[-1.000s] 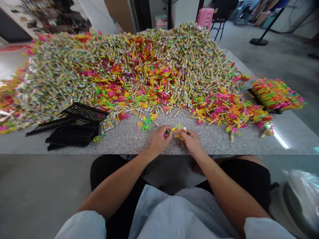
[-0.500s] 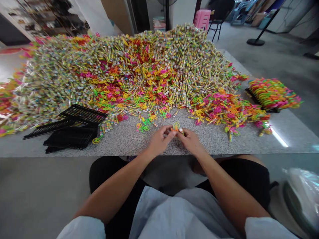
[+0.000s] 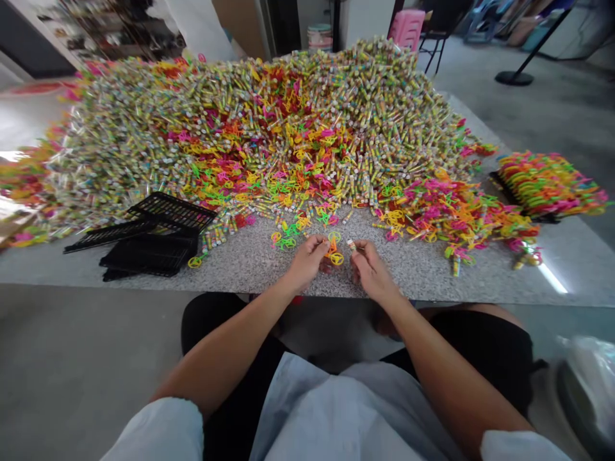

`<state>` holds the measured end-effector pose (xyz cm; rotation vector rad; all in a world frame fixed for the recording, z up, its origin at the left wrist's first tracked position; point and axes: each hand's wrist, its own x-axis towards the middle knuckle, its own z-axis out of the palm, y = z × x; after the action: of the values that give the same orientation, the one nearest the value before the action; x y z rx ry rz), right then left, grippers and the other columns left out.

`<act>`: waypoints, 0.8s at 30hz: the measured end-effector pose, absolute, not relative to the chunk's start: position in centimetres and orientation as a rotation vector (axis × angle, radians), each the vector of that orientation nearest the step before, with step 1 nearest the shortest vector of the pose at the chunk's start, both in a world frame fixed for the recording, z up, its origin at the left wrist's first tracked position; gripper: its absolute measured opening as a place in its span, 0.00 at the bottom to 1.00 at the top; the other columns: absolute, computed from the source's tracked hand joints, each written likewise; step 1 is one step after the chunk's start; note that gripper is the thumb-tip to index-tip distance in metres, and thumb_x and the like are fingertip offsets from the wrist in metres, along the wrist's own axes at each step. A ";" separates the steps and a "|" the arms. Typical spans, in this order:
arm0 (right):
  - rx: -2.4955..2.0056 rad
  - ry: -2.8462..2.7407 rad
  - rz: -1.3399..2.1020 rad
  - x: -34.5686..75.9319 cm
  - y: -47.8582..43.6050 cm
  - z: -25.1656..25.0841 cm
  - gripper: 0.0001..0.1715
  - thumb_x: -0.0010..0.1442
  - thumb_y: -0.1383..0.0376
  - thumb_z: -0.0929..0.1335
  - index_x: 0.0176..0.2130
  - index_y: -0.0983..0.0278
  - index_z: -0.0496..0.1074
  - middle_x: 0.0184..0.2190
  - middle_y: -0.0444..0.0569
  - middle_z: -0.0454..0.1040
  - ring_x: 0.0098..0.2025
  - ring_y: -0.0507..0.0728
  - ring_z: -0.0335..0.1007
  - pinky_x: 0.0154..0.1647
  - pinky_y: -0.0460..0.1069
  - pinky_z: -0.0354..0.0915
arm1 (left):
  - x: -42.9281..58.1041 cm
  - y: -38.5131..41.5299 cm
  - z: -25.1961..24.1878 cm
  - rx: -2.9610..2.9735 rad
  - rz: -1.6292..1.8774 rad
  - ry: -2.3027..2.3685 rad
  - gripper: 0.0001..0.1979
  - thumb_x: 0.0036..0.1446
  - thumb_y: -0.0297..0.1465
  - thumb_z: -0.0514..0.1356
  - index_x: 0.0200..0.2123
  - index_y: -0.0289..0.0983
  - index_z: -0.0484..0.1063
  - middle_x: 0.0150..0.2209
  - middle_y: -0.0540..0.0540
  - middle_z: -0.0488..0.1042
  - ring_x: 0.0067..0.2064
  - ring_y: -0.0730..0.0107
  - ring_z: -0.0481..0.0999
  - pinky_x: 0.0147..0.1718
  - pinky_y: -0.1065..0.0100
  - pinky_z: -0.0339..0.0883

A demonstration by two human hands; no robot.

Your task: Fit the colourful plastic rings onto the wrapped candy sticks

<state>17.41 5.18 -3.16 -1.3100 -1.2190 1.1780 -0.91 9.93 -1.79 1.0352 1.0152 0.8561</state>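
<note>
Now left hand pinches orange toy; right hand holds tube.

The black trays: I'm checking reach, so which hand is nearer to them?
Left. The left hand sits a short way right of the black trays on the table; the right hand lies farther right, beyond the left.

Grey concrete floor, pink stool, black chair
</note>
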 end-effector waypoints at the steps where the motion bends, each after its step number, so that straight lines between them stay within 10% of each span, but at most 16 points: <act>1: -1.336 -1.293 1.145 17.4 5.0 -3.1 0.17 0.66 0.51 0.66 0.49 0.57 0.69 0.29 0.44 0.71 0.27 0.55 0.66 0.26 0.49 0.65 | -0.9 10.0 -1.9 1.063 0.881 1.033 0.15 0.61 0.43 0.62 0.43 0.39 0.67 0.37 0.47 0.78 0.31 0.67 0.79 0.24 0.70 0.70; 8: -1.487 -1.441 1.081 17.4 5.2 -2.8 0.17 0.66 0.54 0.66 0.46 0.61 0.76 0.31 0.46 0.77 0.29 0.56 0.70 0.29 0.49 0.64 | -0.9 10.3 -2.6 1.208 0.969 1.023 0.16 0.60 0.38 0.64 0.49 0.37 0.73 0.44 0.43 0.80 0.44 0.65 0.78 0.39 0.68 0.72; 24: -1.121 -0.753 1.578 17.4 5.4 -3.0 0.19 0.55 0.55 0.74 0.43 0.63 0.77 0.26 0.42 0.73 0.19 0.48 0.59 0.17 0.45 0.59 | -0.7 10.0 -2.1 1.057 0.778 0.936 0.18 0.55 0.44 0.68 0.38 0.35 0.73 0.36 0.47 0.77 0.37 0.68 0.76 0.38 0.63 0.75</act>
<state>17.44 5.42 -2.99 -1.1212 -0.7529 1.5776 -0.73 9.96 -2.12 1.0572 0.9360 0.7785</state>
